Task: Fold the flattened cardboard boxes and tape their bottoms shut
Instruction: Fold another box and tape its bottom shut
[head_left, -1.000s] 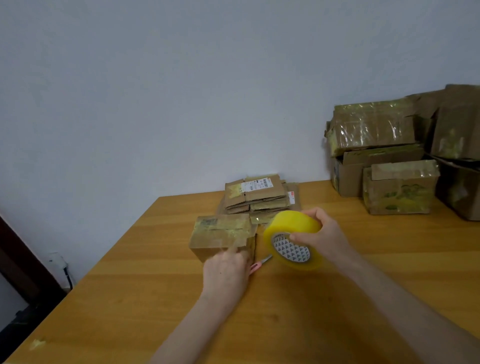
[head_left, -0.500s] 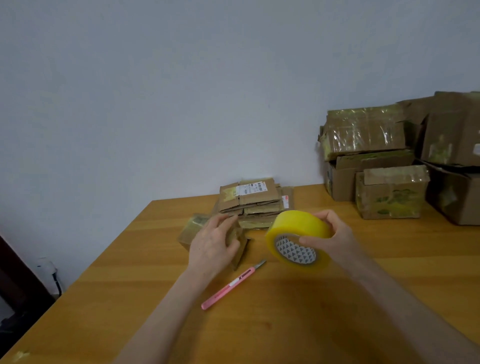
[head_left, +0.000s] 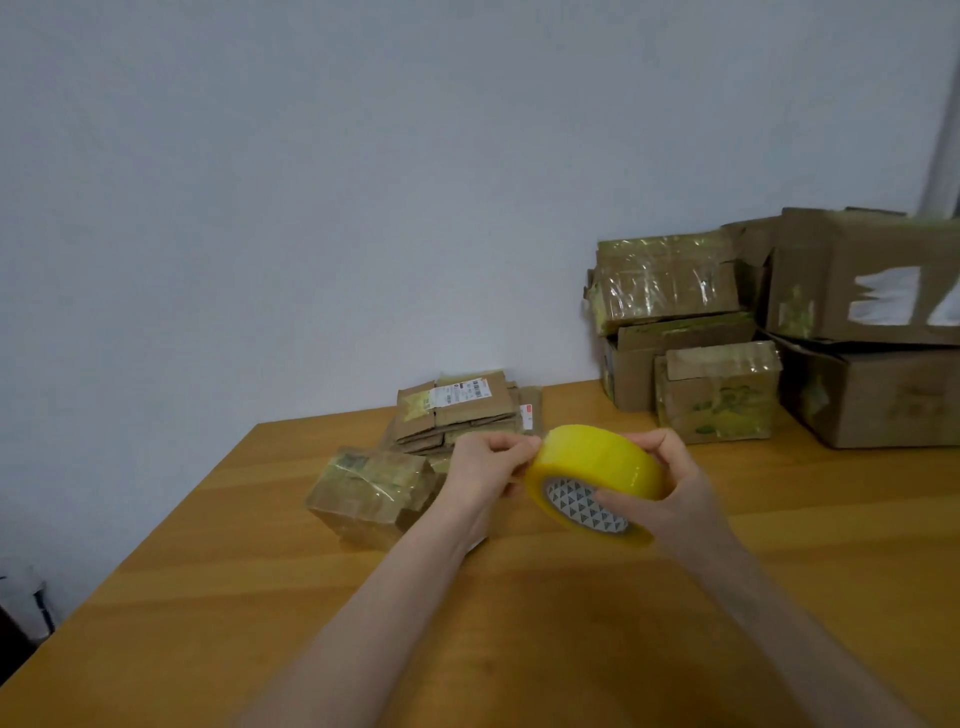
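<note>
Fingers (head_left: 511, 446) of the left hand (head_left: 483, 475) pinch the rim of the tape roll (head_left: 597, 460) at its 9 o'clock side. The right hand (head_left: 675, 499) curls round the roll from 3 o'clock, holding it above the table (head_left: 779, 545). The taped box (head_left: 371, 488) sits at 9 o'clock from the roll, flat boxes (head_left: 457, 410) at 11, stacked boxes (head_left: 717, 353) at 2.

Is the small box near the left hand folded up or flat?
Folded up: the small box shows top and side faces, standing as a block.
</note>
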